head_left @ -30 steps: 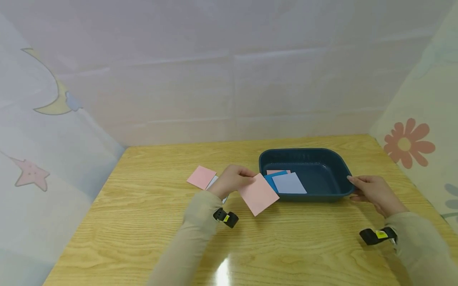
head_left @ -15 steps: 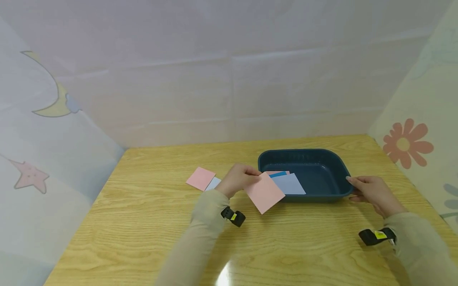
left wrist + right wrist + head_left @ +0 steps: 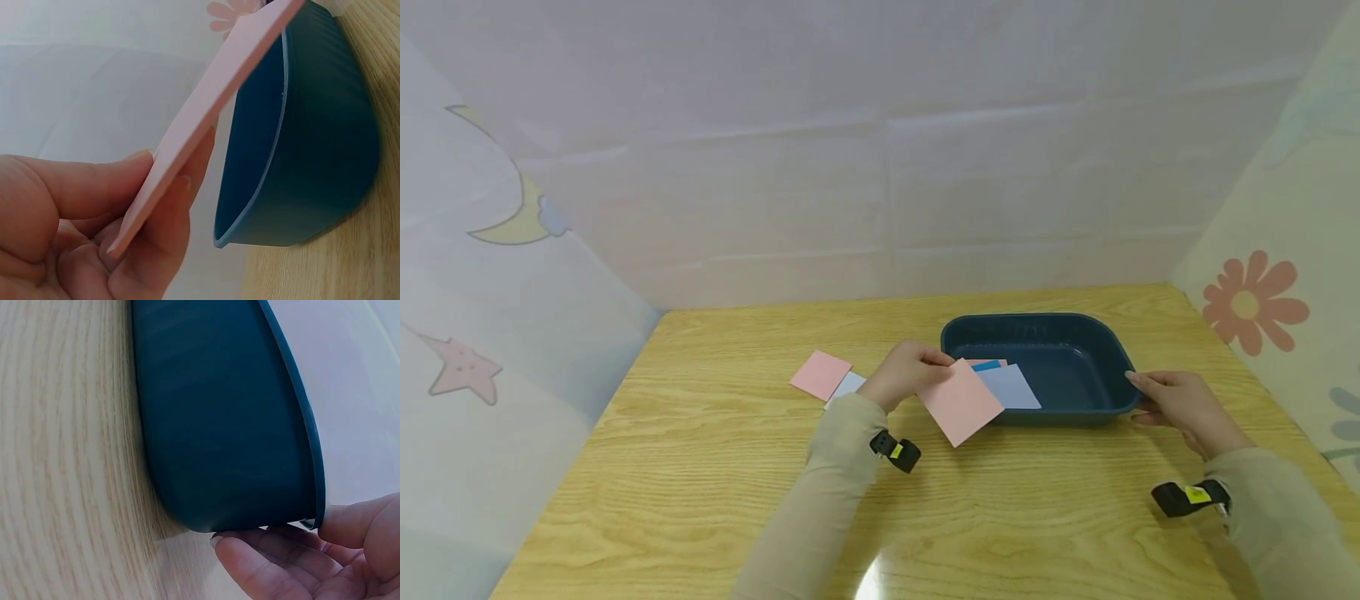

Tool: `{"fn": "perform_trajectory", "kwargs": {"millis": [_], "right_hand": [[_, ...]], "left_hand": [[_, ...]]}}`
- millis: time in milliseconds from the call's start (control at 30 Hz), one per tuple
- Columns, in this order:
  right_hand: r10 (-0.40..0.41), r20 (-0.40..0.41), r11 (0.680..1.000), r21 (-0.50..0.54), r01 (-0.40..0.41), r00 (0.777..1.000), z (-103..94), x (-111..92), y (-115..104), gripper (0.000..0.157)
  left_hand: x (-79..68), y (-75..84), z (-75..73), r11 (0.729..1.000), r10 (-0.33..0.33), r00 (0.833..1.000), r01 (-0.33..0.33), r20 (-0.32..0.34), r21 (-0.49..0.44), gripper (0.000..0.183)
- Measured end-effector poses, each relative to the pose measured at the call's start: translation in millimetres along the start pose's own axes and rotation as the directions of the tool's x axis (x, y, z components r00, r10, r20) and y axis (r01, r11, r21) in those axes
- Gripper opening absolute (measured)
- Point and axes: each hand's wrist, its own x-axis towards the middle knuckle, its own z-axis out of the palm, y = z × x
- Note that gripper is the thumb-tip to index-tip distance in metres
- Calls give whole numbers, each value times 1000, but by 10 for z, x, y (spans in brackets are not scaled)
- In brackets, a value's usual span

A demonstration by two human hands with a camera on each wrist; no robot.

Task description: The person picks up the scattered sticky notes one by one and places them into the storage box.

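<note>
Your left hand (image 3: pixel 910 372) pinches the pink square sheet (image 3: pixel 961 406), tilted at the near left of the dark-blue rectangular plastic tray (image 3: pixel 1075 417); your right hand (image 3: pixel 1183 404) pinches its right end; light pressure should avoid creasing, steady bracing sliding.
</note>
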Motion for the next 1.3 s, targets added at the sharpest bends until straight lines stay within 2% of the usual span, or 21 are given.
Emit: {"fn": "perform_trajectory", "kwargs": {"millis": [733,1067,1300], "right_hand": [[-12,6,1000,12,12,1000,0,7,6,59],[-12,12,1000,-17,12,1000,-9,6,7,65],[-6,15,1000,19,6,1000,-2,6,22,65]], "left_hand": [[67,16,80,1000,-17,1000,17,3,-5,22],[91,41,126,1000,-25,1000,25,-7,-9,22],[95,49,154,1000,-11,1000,12,3,-14,23]]}}
